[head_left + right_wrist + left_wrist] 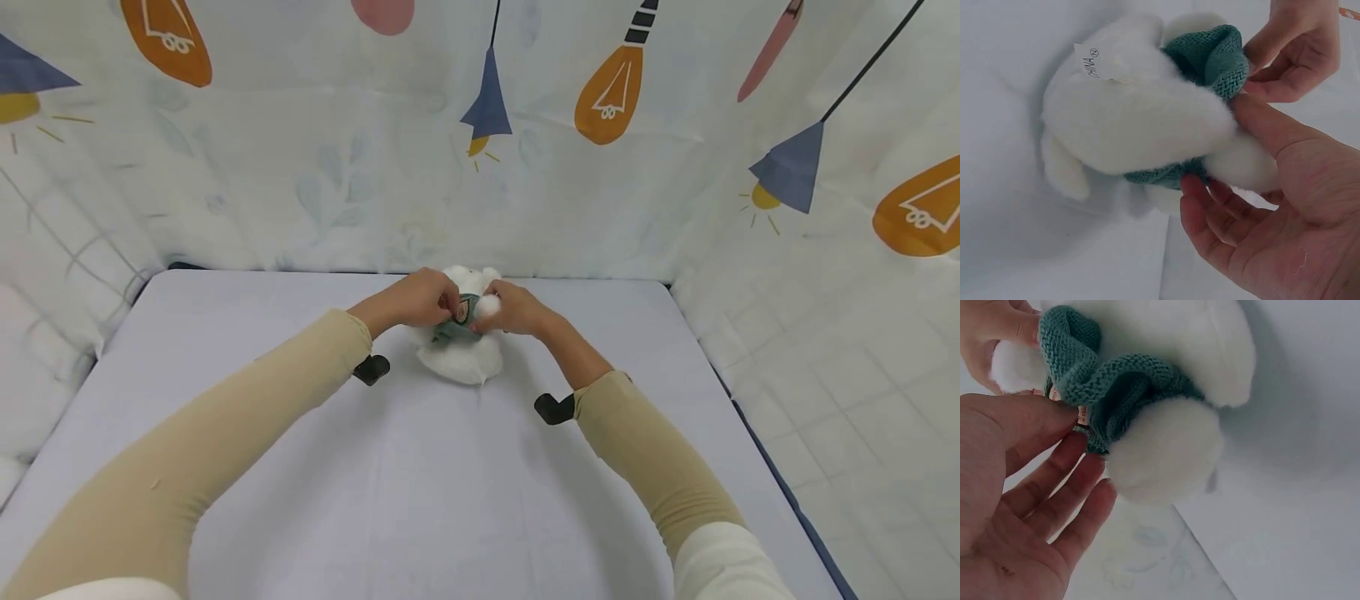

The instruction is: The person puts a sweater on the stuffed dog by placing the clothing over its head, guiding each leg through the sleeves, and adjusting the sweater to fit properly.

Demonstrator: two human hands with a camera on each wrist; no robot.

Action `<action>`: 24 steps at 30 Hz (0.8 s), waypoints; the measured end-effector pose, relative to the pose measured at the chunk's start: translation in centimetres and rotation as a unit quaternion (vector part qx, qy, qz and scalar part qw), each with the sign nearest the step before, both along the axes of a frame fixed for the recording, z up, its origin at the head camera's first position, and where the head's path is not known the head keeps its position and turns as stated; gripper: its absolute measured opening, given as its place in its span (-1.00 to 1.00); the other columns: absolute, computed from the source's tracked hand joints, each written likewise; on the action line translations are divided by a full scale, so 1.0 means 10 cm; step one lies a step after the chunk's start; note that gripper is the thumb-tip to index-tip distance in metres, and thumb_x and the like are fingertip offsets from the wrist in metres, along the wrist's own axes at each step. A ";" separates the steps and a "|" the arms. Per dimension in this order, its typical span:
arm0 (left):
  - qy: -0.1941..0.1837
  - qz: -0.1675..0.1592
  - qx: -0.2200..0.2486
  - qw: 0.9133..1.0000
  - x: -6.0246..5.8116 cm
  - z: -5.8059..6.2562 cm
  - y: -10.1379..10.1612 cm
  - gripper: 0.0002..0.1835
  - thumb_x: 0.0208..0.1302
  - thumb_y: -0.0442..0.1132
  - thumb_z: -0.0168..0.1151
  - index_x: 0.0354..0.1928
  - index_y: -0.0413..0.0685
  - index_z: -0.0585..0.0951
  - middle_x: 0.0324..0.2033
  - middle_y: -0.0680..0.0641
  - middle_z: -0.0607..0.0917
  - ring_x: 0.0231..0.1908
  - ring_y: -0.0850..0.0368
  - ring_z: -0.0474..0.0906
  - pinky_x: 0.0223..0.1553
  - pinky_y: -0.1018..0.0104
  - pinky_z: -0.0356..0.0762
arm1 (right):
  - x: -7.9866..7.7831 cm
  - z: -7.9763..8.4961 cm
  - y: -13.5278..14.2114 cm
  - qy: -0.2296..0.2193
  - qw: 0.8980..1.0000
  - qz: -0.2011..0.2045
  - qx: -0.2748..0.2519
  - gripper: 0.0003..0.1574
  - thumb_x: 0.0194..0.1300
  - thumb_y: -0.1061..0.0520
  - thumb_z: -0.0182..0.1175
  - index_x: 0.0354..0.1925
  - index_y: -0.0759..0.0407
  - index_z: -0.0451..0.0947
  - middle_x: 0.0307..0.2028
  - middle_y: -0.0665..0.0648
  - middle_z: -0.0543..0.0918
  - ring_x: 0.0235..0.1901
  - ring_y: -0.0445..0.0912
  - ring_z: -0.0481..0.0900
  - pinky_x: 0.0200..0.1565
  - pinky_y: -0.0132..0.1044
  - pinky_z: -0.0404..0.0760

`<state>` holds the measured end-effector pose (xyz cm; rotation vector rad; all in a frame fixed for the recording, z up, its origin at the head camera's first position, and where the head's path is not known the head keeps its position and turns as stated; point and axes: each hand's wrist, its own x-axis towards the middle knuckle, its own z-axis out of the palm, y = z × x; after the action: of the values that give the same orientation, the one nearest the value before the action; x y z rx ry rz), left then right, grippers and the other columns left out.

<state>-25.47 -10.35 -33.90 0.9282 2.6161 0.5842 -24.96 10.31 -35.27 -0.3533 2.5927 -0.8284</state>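
A white plush toy (461, 362) is on the table near its far edge, dressed in a teal knitted sweater (1072, 362) with a patch (462, 310). My left hand (426, 298) pinches the sweater's edge between thumb and fingers, close to the patch. On the other side, my right hand (1297, 206) grips the toy, its thumb and fingers around the sweater and a rounded white limb. In the right wrist view a white tag (1090, 60) sticks out of the fur. The toy's face cannot be seen.
The table (450, 500) has a pale cloth cover. A white curtain (420, 167) printed with lamps and bulbs hangs behind it and along both sides. Small black pieces (555, 409) show under both wrists.
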 end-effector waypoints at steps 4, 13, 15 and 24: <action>0.000 0.046 -0.032 0.998 0.02 -0.06 -0.03 -0.66 0.13 -0.03 0.39 -0.23 -0.11 0.55 -0.24 -0.08 0.60 -0.23 0.05 0.48 -0.18 0.18 0.47 | 0.00 -0.05 -0.03 0.008 1.000 0.001 0.015 -0.20 0.04 -0.07 0.46 0.08 0.17 0.26 0.04 0.17 0.51 0.01 0.00 0.48 0.04 -0.17 0.49; 0.025 0.076 -0.113 0.990 0.15 -0.26 0.05 -0.23 0.09 0.12 0.40 0.14 -0.24 0.32 -0.05 -0.22 0.44 -0.15 -0.05 0.53 -0.10 0.06 0.55 | 0.00 -0.09 -0.05 -0.008 1.000 0.004 -0.007 -0.17 0.01 -0.11 0.48 0.07 0.17 0.26 0.03 0.14 0.50 0.00 -0.02 0.49 -0.01 -0.21 0.52; 0.023 0.072 -0.116 0.990 0.15 -0.25 0.04 -0.25 0.10 0.12 0.39 0.14 -0.24 0.33 -0.05 -0.21 0.45 -0.14 -0.04 0.52 -0.10 0.07 0.54 | -0.01 -0.08 -0.01 -0.037 0.999 0.007 -0.036 -0.25 0.06 -0.11 0.45 0.04 0.14 0.27 0.03 0.13 0.48 -0.03 -0.03 0.49 -0.03 -0.18 0.55; -0.009 0.047 -0.033 0.998 0.01 0.01 -0.11 -0.66 0.32 -0.01 0.17 -0.06 -0.12 0.51 -0.08 -0.15 0.55 -0.12 -0.02 0.48 -0.08 0.08 0.48 | -0.09 -0.10 0.15 -0.116 0.980 -0.053 -0.153 -0.36 0.45 -0.31 -0.12 0.06 0.19 0.40 0.01 0.16 0.50 0.02 0.07 0.57 0.05 -0.08 0.59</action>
<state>-25.37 -11.40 -33.83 0.7808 2.6566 0.5236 -25.90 11.79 -36.22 -0.1888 2.2852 -1.2326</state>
